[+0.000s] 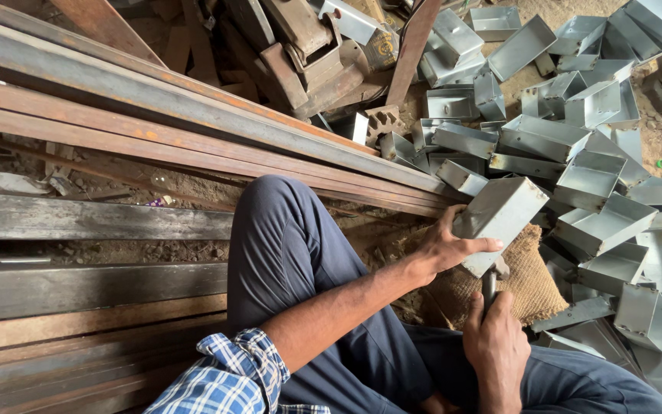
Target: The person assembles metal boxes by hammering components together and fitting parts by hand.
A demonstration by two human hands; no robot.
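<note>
Box [499, 215], a grey sheet-metal one, open on one side, sits tilted in the left hand [444, 249]. Its open side faces away from the camera, so only the plain outer faces show. The left hand's fingers wrap the box's near edge, with the thumb [478, 244] pressed flat along the lower face: a firm clasp on the box. Below it lies a burlap sack [534, 284], bunched on the ground, and the box hangs just over the sack's upper edge.

The right hand [496, 345] is closed in a fist round a dark handle [489, 285], which rises toward the underside of the box. The head of that tool is hidden behind the box and the left hand, so I cannot tell what kind it is or whether it touches the box.

The person sits low, with a knee [281, 222] in dark blue trousers raised at the middle of the view and a blue checked sleeve [231, 379] at the bottom.

To the right and above spreads a heap of like boxes [576, 146], many of them, lying at all angles with their open sides showing. To the left run long rusty steel bars [116, 130], laid side by side and stacked. At the top, rusty iron scrap [308, 54] is piled. Bare dirt [155, 249] shows between the bars.
</note>
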